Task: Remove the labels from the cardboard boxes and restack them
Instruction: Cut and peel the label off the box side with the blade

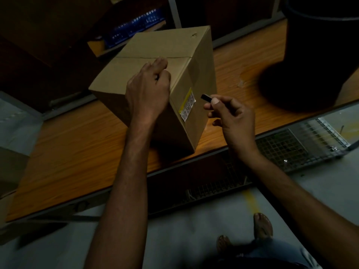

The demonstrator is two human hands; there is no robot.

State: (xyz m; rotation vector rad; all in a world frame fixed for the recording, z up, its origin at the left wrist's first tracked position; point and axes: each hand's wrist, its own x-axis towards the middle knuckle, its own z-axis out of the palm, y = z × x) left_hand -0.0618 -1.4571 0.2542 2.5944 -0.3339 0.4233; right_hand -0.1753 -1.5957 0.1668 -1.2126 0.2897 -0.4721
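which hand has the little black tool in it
The right hand pinches the small black tool beside the label; the left hand only rests, fingers curled, on top of the cardboard box.

box (155,45) plain tan-brown | label (188,106) white, black code squares, yellow strip along one edge | tool (206,98) black | table (77,152) orange-brown wood grain | bucket (320,55) black | crate (134,28) blue, slotted | floor (184,230) pale grey, yellow line (250,200) | grate (303,144) grey wire grid
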